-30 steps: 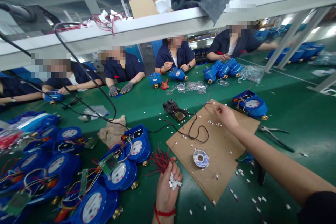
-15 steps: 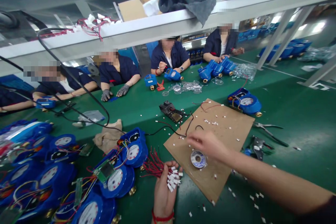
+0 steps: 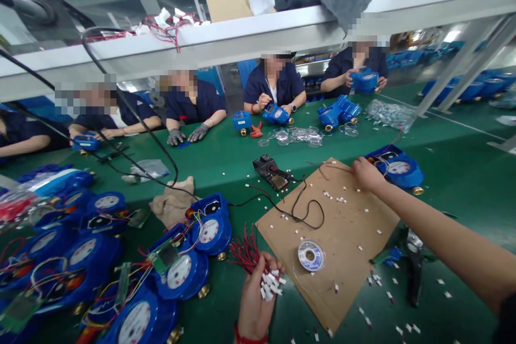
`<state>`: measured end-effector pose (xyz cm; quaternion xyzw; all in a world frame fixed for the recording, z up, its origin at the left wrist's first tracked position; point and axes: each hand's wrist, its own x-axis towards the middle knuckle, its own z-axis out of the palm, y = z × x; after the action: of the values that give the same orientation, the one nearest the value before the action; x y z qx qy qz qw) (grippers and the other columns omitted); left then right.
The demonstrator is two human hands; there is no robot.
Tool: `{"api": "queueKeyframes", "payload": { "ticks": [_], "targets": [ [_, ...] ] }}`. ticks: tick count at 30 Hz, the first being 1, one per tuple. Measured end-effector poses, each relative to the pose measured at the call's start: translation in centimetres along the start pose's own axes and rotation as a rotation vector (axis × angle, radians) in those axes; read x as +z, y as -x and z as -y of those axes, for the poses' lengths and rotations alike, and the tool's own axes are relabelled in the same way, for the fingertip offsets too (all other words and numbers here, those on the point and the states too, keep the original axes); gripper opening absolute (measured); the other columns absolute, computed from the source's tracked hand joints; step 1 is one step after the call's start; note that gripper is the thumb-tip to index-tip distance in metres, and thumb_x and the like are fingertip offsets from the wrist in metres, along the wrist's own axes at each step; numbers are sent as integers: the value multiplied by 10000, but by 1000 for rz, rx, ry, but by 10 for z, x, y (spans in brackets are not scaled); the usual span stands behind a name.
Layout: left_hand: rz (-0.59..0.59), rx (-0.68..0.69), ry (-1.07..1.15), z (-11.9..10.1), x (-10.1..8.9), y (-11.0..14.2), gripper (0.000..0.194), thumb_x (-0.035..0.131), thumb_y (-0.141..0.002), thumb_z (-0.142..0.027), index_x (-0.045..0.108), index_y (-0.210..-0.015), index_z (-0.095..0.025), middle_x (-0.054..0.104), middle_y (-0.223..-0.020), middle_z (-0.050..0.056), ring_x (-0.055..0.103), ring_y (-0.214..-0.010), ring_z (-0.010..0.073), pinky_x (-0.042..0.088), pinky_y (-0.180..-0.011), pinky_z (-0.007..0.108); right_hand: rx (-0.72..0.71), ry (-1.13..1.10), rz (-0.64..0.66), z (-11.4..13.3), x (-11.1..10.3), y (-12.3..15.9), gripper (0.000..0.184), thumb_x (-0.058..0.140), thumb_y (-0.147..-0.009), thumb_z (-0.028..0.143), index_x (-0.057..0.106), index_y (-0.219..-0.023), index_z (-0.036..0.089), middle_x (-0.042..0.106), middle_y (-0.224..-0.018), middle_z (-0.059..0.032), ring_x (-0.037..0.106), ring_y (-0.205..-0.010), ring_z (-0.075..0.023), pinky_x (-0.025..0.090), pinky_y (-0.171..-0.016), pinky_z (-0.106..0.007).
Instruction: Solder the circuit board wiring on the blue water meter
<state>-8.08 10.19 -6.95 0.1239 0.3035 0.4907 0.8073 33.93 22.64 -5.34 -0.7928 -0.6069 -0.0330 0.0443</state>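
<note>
My left hand [image 3: 258, 298] is closed around a bundle of red and dark connector wires [image 3: 245, 251]; their white plugs [image 3: 271, 284] stick out on the right side of the fist. My right hand [image 3: 366, 173] reaches to the far right corner of the brown cardboard sheet [image 3: 342, 236], just left of a blue water meter [image 3: 397, 166] whose top compartment shows wires. Its fingers look curled, and what lies between them is hidden. On the cardboard stands a solder wire spool [image 3: 318, 263], nearer to me than the right hand.
Several wired blue meters [image 3: 177, 274] crowd the left side. A black device [image 3: 272, 172] with a cable lies beyond the cardboard. Black-handled pliers [image 3: 414, 263] lie under my right forearm. White bits are scattered about. Several co-workers [image 3: 274, 86] sit opposite, below a white shelf [image 3: 226, 37].
My right hand has moved from above the spool, away and right, to the blue meter. The black cable now curls over the cardboard. My left hand still holds the wires. The view has shifted left.
</note>
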Motion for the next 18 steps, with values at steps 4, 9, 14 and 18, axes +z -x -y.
{"api": "queueKeyframes", "payload": {
  "ticks": [4,9,14,18],
  "targets": [
    [-17,-11,-4,1,0,-4,120,679,-783,-251,633,-755,-144,512,-672,12,514,-713,137,442,-720,265,-49,-18,-21,7,12,-32,278,356,-914,158,586,-1033,55,551,-1058,-188,508,-1011,-225,380,-880,-296],
    [-15,3,-38,1,1,-3,136,647,-812,-267,623,-746,-150,510,-688,13,497,-710,132,432,-731,266,-62,-41,51,27,16,-58,242,472,-880,181,592,-1064,79,580,-1028,-171,553,-956,-212,401,-847,-279],
    [-42,-14,-51,-1,-2,-1,136,672,-793,-291,633,-762,-165,526,-696,15,517,-766,149,439,-776,283,-9,-39,97,17,0,-60,188,516,-857,180,628,-946,58,612,-948,-178,571,-947,-221,401,-852,-285],
    [-41,-35,-29,0,-2,-2,127,679,-787,-276,629,-758,-163,510,-691,5,519,-754,138,445,-772,274,26,-16,102,-2,-14,-34,143,534,-837,155,647,-878,77,637,-887,-160,592,-913,-221,416,-829,-309]
  ]
}}
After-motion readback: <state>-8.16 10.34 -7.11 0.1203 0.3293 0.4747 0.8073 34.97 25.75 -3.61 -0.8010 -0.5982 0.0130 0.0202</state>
